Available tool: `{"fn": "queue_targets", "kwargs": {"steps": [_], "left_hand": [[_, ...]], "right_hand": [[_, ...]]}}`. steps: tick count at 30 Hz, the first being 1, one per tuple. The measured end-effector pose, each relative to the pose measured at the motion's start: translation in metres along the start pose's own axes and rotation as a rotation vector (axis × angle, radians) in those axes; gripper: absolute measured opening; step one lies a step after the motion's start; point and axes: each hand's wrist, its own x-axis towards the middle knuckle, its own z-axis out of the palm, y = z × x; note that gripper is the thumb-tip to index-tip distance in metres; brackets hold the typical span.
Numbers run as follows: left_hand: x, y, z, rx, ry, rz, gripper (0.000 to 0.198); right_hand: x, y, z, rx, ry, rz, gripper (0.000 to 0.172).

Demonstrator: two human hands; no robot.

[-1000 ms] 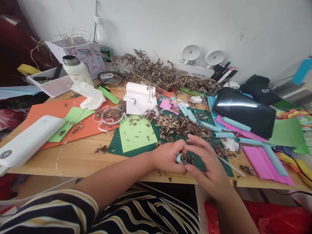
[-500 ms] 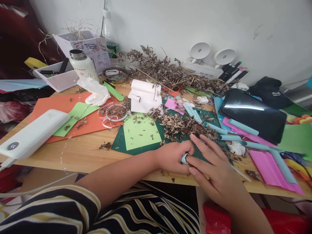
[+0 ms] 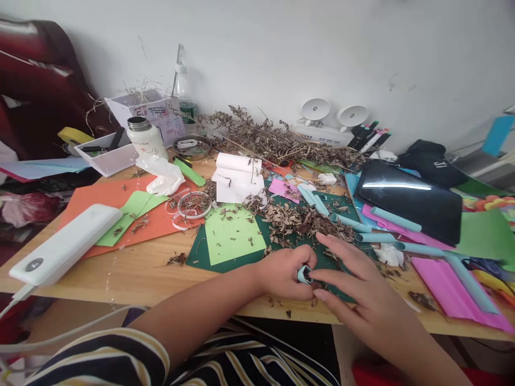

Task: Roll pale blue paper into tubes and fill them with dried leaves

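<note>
My left hand [image 3: 284,272] is closed around a light-blue rolled paper tube [image 3: 301,274], its open end facing up and dark bits of leaf showing inside. Beside it, my right hand [image 3: 360,284] has its fingers spread, the index fingertip at the tube's mouth and the thumb just below. Both hands are over the front edge of a dark green mat [image 3: 328,261]. Right behind them lies a heap of crumbled dried leaves [image 3: 298,221]. More blue paper tubes [image 3: 376,237] lie to the right, and a light-green paper square [image 3: 231,238] to the left.
A white power bank [image 3: 68,241] rests at the left on orange paper [image 3: 90,195]. An uncapped bottle [image 3: 147,140] stands behind it. Dried branches [image 3: 257,131] stretch along the wall. At right are a dark tablet [image 3: 410,201] and pink paper [image 3: 438,287].
My right fingers have drawn back slightly from the tube's mouth, so the dark filling now shows. The left hand keeps its hold on the tube. The whole view has shifted upward a little.
</note>
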Motion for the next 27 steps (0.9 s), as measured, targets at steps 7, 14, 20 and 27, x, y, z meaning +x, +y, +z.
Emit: {"fn": "queue_targets", "kwargs": {"steps": [7,14,20,27], "left_hand": [[0.001,-0.004,0.003,0.020,-0.003,0.073,0.033],[0.001,0.002,0.005,0.073,0.015,0.021,0.026],[0.000,0.000,0.004,0.104,0.067,0.020,0.021],[-0.003,-0.001,0.005,0.047,0.067,0.014,0.021]], "right_hand": [[0.002,-0.013,0.012,0.051,0.005,0.077,0.012],[0.002,-0.028,0.031,0.000,0.275,0.294,0.013],[0.004,-0.049,0.048,0.007,0.460,0.509,0.008],[0.010,-0.054,0.058,0.003,0.637,0.411,0.008]]}}
